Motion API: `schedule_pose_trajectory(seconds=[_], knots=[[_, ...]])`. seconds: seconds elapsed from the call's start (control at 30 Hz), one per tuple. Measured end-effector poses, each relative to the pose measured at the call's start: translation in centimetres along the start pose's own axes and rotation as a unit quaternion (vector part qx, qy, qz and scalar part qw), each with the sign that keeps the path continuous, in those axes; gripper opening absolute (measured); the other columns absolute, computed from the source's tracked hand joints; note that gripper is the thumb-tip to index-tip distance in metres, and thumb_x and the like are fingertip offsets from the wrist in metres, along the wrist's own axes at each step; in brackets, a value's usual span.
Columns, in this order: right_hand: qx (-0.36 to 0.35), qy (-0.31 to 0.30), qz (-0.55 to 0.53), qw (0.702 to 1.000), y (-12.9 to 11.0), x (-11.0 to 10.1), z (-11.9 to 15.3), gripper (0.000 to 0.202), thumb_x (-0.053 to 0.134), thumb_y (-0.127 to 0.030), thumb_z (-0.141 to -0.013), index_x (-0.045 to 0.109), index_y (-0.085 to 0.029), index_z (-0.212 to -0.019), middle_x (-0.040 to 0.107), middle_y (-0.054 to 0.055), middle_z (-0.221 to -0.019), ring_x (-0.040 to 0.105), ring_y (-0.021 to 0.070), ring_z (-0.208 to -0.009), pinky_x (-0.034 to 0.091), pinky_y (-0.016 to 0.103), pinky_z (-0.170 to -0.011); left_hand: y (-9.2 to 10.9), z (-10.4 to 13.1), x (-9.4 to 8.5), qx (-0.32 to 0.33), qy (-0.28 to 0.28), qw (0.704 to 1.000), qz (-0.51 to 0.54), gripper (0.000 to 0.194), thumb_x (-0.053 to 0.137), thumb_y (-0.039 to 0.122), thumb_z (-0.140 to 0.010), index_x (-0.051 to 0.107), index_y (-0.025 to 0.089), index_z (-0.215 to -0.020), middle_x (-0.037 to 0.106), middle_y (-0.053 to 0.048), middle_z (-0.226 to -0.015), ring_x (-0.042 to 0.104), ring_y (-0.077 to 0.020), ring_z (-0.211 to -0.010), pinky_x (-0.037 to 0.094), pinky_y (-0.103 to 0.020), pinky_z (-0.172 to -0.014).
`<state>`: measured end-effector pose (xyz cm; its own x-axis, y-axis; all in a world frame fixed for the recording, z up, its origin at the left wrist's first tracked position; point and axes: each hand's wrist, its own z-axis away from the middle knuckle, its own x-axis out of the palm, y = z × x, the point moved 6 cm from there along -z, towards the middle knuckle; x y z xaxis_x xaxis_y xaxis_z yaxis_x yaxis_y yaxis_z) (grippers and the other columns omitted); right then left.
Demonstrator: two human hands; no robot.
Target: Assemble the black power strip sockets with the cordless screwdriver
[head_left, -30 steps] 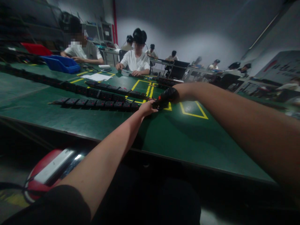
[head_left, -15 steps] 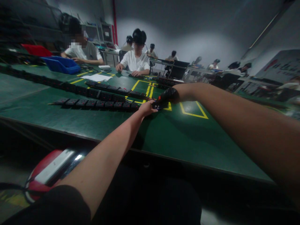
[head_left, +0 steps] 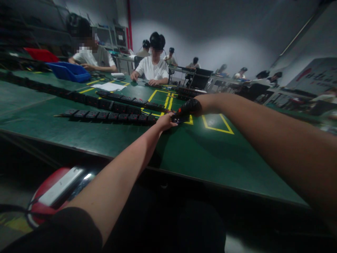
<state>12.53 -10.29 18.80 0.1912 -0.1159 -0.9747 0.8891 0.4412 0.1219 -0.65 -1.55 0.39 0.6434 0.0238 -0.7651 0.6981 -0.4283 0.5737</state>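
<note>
Both my hands meet over the green table. My left hand (head_left: 165, 121) is closed on the edge of a small dark flat piece (head_left: 180, 119), its thumb to the right. My right hand (head_left: 189, 107) is covered in what looks like a black textured glove with an orange patch. It reaches over the same piece from the right; its fingers cannot be made out. Left of my left hand lies a row of black square blocks with red spots (head_left: 110, 117). Behind it run a longer black row (head_left: 86, 101) and a shorter one (head_left: 131, 101).
Yellow tape outlines (head_left: 218, 130) mark the green table (head_left: 200, 158). A blue bin (head_left: 70, 72), a red bin (head_left: 42, 54) and white papers (head_left: 109, 86) stand or lie at the back left. Across the table sits a person (head_left: 155, 68); another person (head_left: 93, 58) sits further left. A red stool (head_left: 48, 189) is below.
My hands stay almost in place at the small dark piece. The black rows have not moved.
</note>
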Motion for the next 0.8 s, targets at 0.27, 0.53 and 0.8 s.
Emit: schedule_pose_trajectory(seconds=[0.27,0.53,0.8], knots=[[0.022,-0.051,0.009,0.998,-0.4,0.1,0.6,0.029,0.069,-0.016,-0.080,0.078,-0.011,-0.107,0.075,0.011,-0.105,0.066,0.0269,-0.098,0.055,0.041,-0.091,-0.2,-0.1,0.2,-0.011,0.000,1.000,-0.012,0.063,0.082,0.046,-0.079,0.063,0.025,-0.135,0.076,-0.008,-0.125,0.071,-0.0286,-0.115,0.053,-0.035,-0.099],[0.017,-0.038,-0.006,0.999,-0.3,0.3,0.6,0.025,0.069,-0.009,-0.078,0.078,-0.014,-0.100,0.076,0.008,-0.101,0.067,0.0263,-0.096,0.055,0.038,-0.085,-0.2,-0.1,0.2,-0.006,0.007,1.000,-0.009,0.067,0.083,0.044,-0.078,0.062,0.023,-0.138,0.075,-0.011,-0.128,0.070,-0.0315,-0.118,0.052,-0.038,-0.101],[-0.012,-0.003,0.019,1.000,-0.3,0.6,1.2,0.029,0.075,-0.017,-0.078,0.080,-0.021,-0.106,0.078,0.006,-0.103,0.070,0.0266,-0.097,0.055,0.039,-0.088,-0.4,-0.1,0.2,0.030,0.024,0.999,-0.008,0.061,0.084,0.043,-0.078,0.064,0.023,-0.133,0.075,-0.009,-0.123,0.071,-0.0283,-0.114,0.053,-0.037,-0.099]])
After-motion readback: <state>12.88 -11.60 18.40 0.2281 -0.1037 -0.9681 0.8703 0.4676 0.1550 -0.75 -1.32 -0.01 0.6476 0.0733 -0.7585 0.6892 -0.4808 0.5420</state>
